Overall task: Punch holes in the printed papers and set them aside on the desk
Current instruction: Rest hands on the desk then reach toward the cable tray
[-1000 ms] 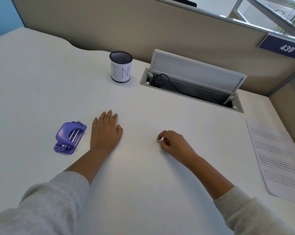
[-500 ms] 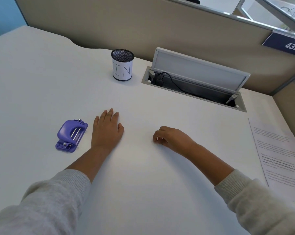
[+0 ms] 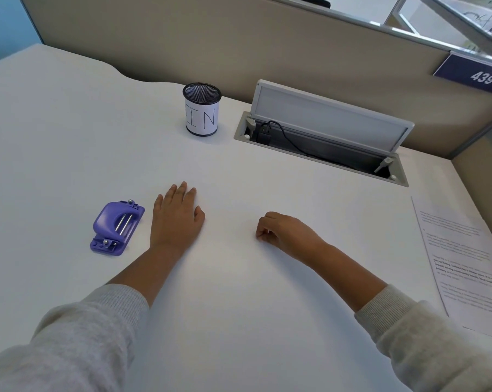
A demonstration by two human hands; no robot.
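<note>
A purple hole punch (image 3: 116,228) lies on the white desk (image 3: 69,137) at the left. My left hand (image 3: 177,217) rests flat on the desk just right of the punch, fingers together, holding nothing. My right hand (image 3: 286,232) lies near the middle of the desk with its fingers curled under, and nothing shows in it. A stack of printed papers (image 3: 462,261) lies at the right edge, well away from both hands.
A black mesh pen cup (image 3: 201,113) labelled "IN" stands at the back. To its right an open cable hatch (image 3: 324,137) with a raised lid holds a black plug and cord. A beige partition (image 3: 239,46) closes off the far side.
My right hand has curled its fingers under and slid slightly left. My left hand and the punch have stayed put.
</note>
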